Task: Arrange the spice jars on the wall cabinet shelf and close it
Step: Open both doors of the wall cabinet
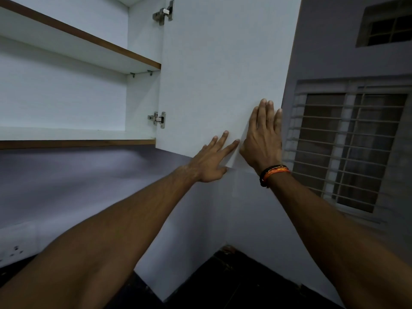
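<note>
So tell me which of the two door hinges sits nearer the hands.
The lower hinge, level with the bottom shelf. The upper hinge sits near the cabinet top, far above both the left hand and right hand.

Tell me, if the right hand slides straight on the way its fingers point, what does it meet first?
Probably nothing solid: the right hand lies flat on the cabinet door, fingers pointing up along its free edge, so only more bare door lies ahead.

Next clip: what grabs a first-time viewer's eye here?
Both hands lie flat on the open white cabinet door: the left hand at its lower edge, the right hand near its free edge. A orange-and-black wristband circles the right wrist; the visible shelves show no jars.
</note>
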